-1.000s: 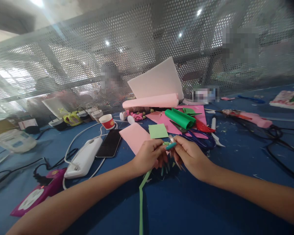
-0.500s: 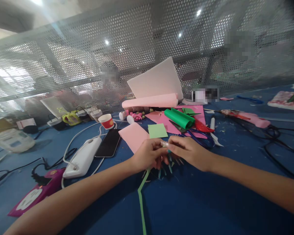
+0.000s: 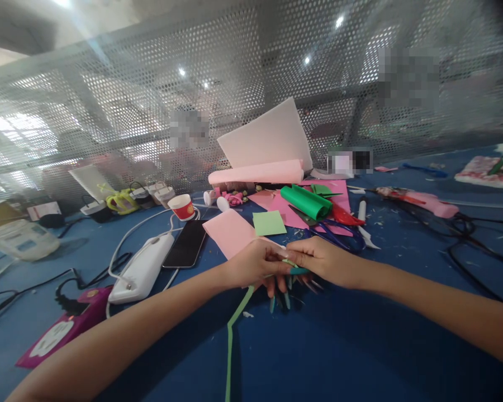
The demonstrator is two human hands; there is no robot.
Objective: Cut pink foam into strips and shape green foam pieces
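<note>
My left hand (image 3: 257,265) and my right hand (image 3: 324,262) meet close above the blue table, both closed, with fingertips and thumbs pinched together. A narrow light-green paper strip (image 3: 229,346) comes out from under my left hand, bends, and hangs toward the near edge. A bit of light green shows between the two thumbs, so both hands appear to grip the strip; the rest is hidden by the fingers. Long teal nails stick out below. Just beyond the hands lie a pink paper sheet (image 3: 228,231) and a square of light-green paper (image 3: 269,223).
Behind are a green roll (image 3: 308,202), blue-handled scissors (image 3: 339,237) and a large pink roll (image 3: 255,172). To the left lie a phone (image 3: 185,244), a white power strip (image 3: 140,271) and a paper cup (image 3: 181,207). A pink glue gun (image 3: 427,202) with cables lies right.
My hands have turned slightly, and the teal thumbnail now shows sideways between them. The hanging part of the green strip has swung left.
</note>
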